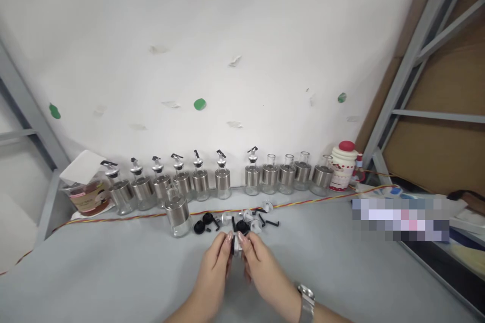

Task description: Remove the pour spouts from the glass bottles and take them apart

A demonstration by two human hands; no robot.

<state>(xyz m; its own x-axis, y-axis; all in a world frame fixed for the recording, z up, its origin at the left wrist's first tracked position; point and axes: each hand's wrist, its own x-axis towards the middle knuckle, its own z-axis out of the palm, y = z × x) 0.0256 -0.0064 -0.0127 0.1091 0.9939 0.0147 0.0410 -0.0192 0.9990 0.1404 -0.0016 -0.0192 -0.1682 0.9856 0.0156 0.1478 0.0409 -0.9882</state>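
Note:
Between my left hand [215,267] and my right hand [261,265] is a small silver and black bottle pourer top [237,246], pinched by the thumbs and fingers of both. Just beyond the fingertips lie loose black stoppers [199,227], small black levers [272,223] and clear or silvery caps [256,226]. To the left stands an uncapped glass bottle with a steel sleeve [177,213]. Behind it is a row of similar bottles; those on the left and middle carry pourer tops [221,155], while several on the right have bare necks [289,159].
A twisted red and yellow cord [303,203] runs across the grey table [113,272]. At the back left is a tub with a brown label [90,201]; at the back right, a cream and red jar [343,165]. Packets and a blurred-out item [400,219] lie at right.

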